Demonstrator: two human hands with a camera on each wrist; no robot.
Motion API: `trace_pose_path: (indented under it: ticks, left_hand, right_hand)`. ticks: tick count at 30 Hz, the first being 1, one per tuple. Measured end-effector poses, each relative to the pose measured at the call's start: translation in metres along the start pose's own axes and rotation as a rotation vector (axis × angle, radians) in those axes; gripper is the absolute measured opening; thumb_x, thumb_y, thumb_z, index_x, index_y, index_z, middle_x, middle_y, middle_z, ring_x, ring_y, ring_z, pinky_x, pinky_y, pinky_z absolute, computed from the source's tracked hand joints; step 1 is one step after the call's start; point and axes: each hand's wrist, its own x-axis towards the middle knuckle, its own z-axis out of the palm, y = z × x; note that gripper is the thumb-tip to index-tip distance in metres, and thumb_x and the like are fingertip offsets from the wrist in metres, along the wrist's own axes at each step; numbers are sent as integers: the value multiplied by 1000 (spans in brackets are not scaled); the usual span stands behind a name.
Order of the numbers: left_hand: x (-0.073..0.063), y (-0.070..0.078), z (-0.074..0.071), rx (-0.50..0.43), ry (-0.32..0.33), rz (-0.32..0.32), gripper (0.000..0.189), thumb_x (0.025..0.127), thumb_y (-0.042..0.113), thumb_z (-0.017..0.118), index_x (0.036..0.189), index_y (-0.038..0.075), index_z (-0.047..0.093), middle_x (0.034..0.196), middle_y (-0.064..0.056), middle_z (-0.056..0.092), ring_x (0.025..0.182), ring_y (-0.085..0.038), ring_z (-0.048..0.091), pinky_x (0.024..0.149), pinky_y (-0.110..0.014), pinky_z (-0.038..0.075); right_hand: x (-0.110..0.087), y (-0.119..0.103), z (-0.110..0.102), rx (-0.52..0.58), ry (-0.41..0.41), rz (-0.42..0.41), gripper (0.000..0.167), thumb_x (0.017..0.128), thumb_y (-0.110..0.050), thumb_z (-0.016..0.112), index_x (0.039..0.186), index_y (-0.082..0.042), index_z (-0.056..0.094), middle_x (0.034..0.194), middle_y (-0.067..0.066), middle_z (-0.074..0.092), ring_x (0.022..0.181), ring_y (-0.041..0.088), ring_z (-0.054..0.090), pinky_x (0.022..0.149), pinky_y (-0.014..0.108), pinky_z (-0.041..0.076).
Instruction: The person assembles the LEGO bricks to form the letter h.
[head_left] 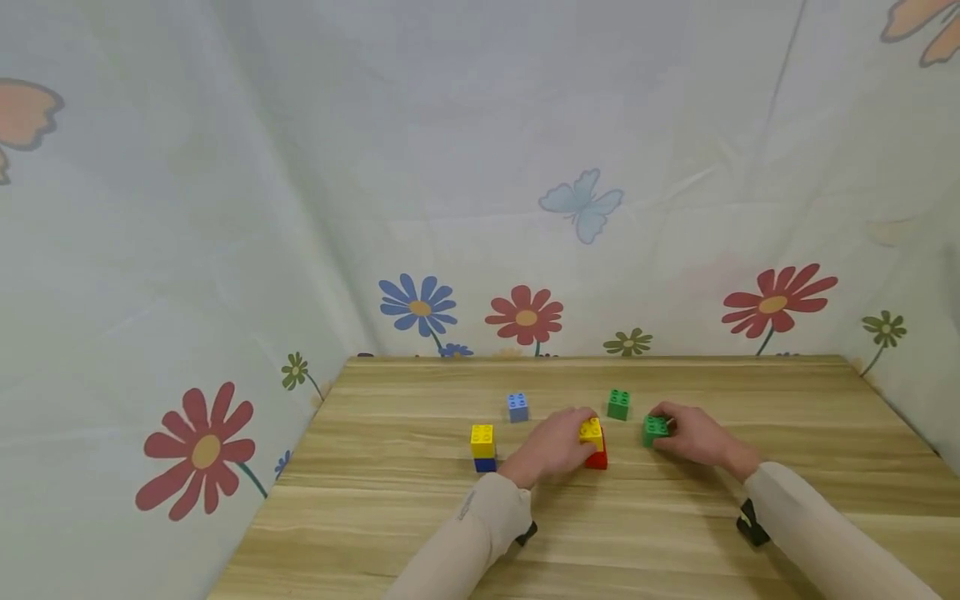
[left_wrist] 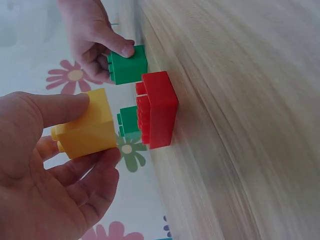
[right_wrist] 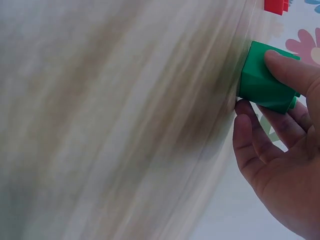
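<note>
My left hand [head_left: 551,448] pinches a yellow toy building block [left_wrist: 90,127] between thumb and fingers. A gap separates that block from the studs of a longer red block [left_wrist: 164,111], which stands on the table beneath it. To the right, my right hand [head_left: 697,433] grips a green block [right_wrist: 267,80] by its sides, with its studs turned toward the palm. That block is at the table surface; whether it touches the wood I cannot tell. Just behind the red block is a second green block [head_left: 618,406], which neither hand touches.
Left of my left hand stands a yellow block [head_left: 482,440] stacked on a dark blue block [head_left: 485,465]. A light blue block [head_left: 517,408] sits farther back. The wooden table [head_left: 637,542] ends at a flower-printed cloth [head_left: 465,208] behind and at the left.
</note>
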Motion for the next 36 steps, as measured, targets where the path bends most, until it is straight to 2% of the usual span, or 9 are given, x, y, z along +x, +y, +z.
trace_pose_path:
  ticks: [8, 13, 18, 25, 31, 36]
  left_hand:
    - [21, 10, 5, -124, 36, 26, 49, 92, 36, 61, 137, 23, 45, 118, 6, 52, 95, -8, 49, 89, -24, 43]
    - [25, 12, 9, -160, 40, 33, 47, 92, 32, 62, 135, 22, 46, 117, 4, 51, 93, -9, 49, 89, -24, 44]
    - [28, 11, 14, -171, 45, 53, 45, 93, 30, 61, 134, 23, 46, 121, 4, 50, 96, -9, 49, 91, -24, 43]
    - [31, 13, 19, -186, 28, 76, 45, 91, 30, 64, 133, 20, 50, 116, 5, 52, 93, -7, 48, 88, -21, 44]
    - [36, 12, 26, -146, 14, 94, 41, 92, 30, 63, 130, 20, 51, 113, 5, 53, 88, -6, 48, 83, -20, 43]
    - [39, 13, 27, -145, 37, 107, 41, 92, 28, 63, 130, 17, 51, 112, 4, 54, 87, -6, 49, 82, -18, 43]
  right_hand:
    - [3, -3, 2, 22, -14, -1, 35, 79, -12, 76, 108, -3, 59, 101, 7, 62, 89, 22, 58, 79, 44, 50]
    - [4, -5, 6, 27, -12, -7, 33, 80, -14, 76, 107, -6, 60, 101, 5, 62, 89, 20, 57, 81, 42, 49]
    - [4, -10, 7, 55, -35, -25, 32, 80, -15, 76, 107, -7, 61, 102, 5, 63, 90, 21, 57, 82, 42, 49]
    - [6, -12, 11, 99, -60, -57, 33, 78, -16, 78, 105, -6, 61, 100, 5, 63, 89, 21, 58, 79, 40, 50]
    - [9, -9, 14, 102, -63, -30, 32, 77, -18, 79, 102, -8, 62, 97, 2, 62, 87, 18, 57, 78, 38, 49]
    - [12, -8, 13, 107, -59, -40, 32, 77, -19, 79, 102, -7, 62, 96, 1, 63, 86, 18, 56, 77, 37, 49]
